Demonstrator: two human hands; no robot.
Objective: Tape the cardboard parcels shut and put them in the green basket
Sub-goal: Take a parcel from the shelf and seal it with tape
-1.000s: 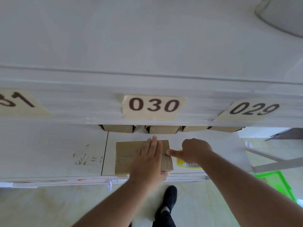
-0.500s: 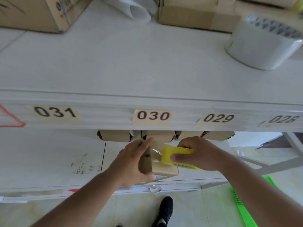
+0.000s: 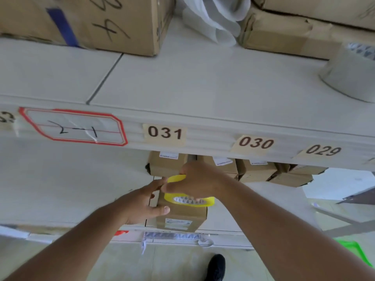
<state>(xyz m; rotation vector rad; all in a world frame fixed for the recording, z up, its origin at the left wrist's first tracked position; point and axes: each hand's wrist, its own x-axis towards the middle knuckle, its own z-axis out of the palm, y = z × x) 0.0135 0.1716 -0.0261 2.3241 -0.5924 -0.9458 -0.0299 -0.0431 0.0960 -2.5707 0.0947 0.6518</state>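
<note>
A small cardboard parcel with a white label on its front stands near the front edge of the lower shelf. My left hand grips its left side, thumb across the front. My right hand holds a yellow tape roll on top of the parcel, fingers curled round the roll. The fingertips of both hands meet at the parcel's top left corner. A corner of the green basket shows on the floor at the lower right, behind my right forearm.
Several labelled cardboard parcels sit in a row at the back of the lower shelf. The upper shelf edge with number tags overhangs them. Large boxes and a white tape roll stand on top. My shoe is below.
The view has swung left and tilted up. The parcel, lying flat a second ago, now stands on end. My right hand has brought the yellow roll up onto its top.
</note>
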